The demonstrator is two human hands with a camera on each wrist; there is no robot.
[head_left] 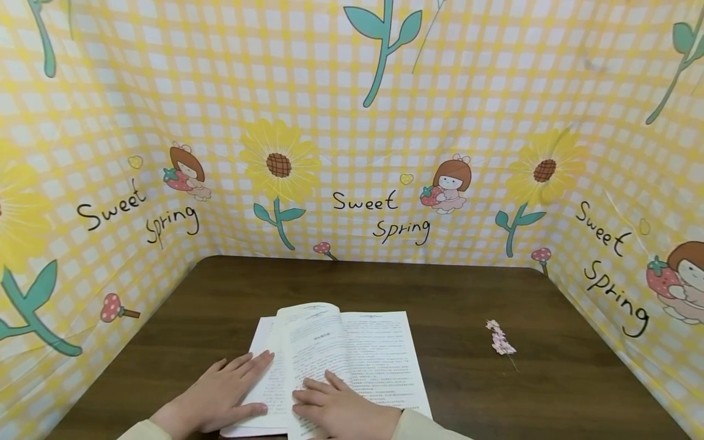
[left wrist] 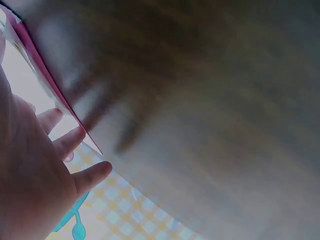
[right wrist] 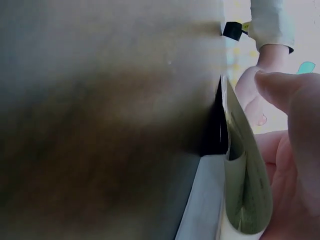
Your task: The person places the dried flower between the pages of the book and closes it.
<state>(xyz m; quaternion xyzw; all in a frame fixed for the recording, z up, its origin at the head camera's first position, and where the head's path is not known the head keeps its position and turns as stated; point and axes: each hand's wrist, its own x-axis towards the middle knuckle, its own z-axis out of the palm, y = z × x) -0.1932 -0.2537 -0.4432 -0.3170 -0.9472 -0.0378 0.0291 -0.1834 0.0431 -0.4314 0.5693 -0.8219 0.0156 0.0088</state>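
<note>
An open book (head_left: 382, 366) with printed text lies on the dark brown table. Its turned page (head_left: 319, 333) arches up near the spine and leans over part of the left side. My left hand (head_left: 222, 391) rests on the left page with fingers extended, close to the outer edge. Across the turned page lies my right hand (head_left: 343, 409), fingers fairly straight against the paper. In the left wrist view the fingers reach past the book's pink cover edge (left wrist: 47, 77). The right wrist view shows curled pages (right wrist: 250, 185) beside the right hand (right wrist: 295, 150).
To the right of the book, a small sprig of pale pink flowers (head_left: 499, 339) lies on the wooden table (head_left: 451, 293). A yellow checked cloth (head_left: 352, 140) with printed sunflowers and lettering hangs around the table's back and sides.
</note>
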